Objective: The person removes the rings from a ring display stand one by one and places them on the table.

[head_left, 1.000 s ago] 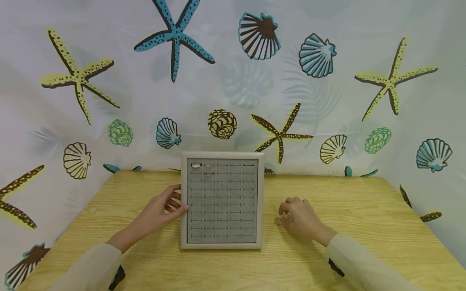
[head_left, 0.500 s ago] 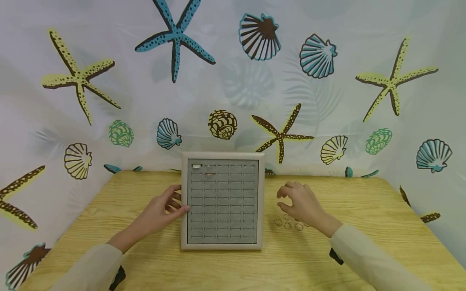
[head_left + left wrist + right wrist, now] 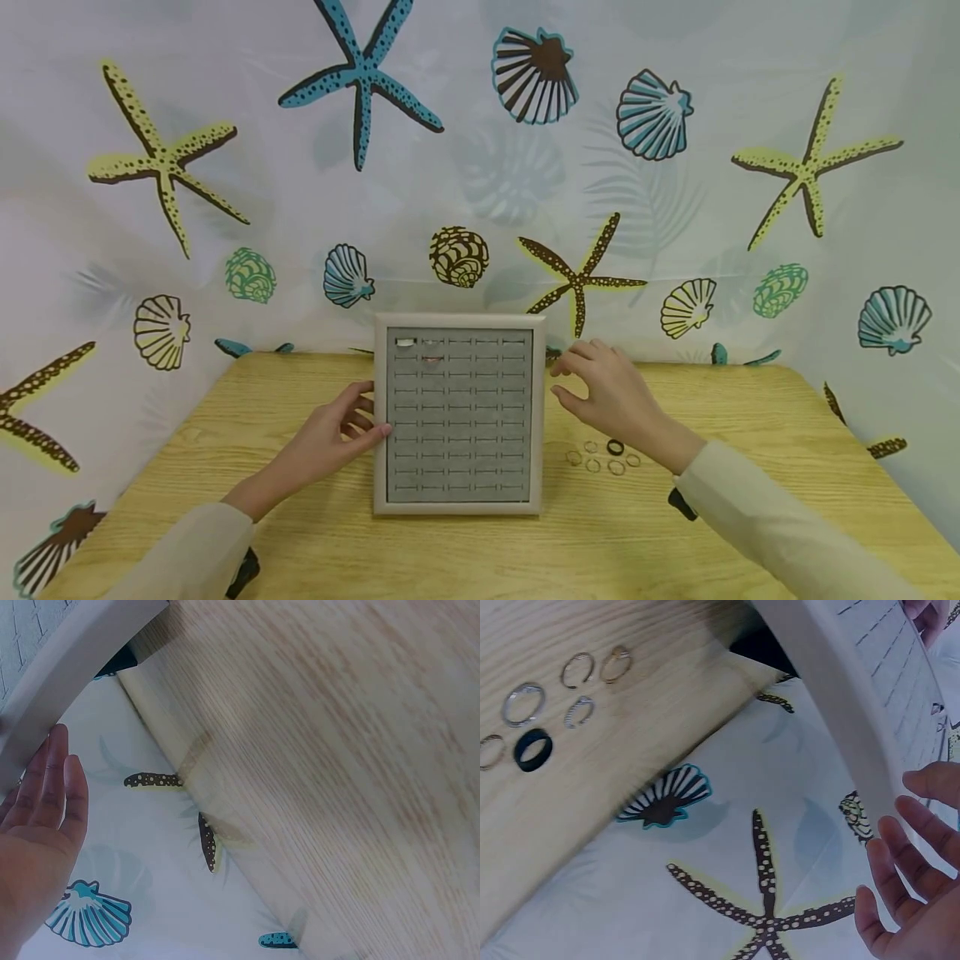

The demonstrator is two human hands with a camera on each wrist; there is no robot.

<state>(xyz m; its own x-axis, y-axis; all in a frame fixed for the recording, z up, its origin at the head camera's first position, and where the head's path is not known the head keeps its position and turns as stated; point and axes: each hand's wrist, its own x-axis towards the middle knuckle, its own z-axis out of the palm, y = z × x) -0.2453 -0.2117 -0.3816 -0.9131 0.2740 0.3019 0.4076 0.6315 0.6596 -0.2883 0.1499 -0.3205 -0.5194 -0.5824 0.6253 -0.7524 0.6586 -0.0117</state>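
A ring display board with grey slotted padding and a pale frame stands tilted up at the middle of the table. Its top left slots hold a silvery ring, a faint small one beside it, and a reddish ring one row down. My left hand grips the board's left edge, thumb on the front, fingers at the side and partly hidden. My right hand hovers by the upper right edge, thumb and fingers apart, holding nothing. Below it lie a black ring and several thin metal rings.
The wooden table ends at the back against a white curtain printed with starfish and shells. Dark bands show under the sleeves. In the right wrist view a dark support shows behind the board.
My right hand has left the rings on the table, its thumb and fingers spreading, and has moved up and left to the board's right edge. The left hand and the board have stayed put.
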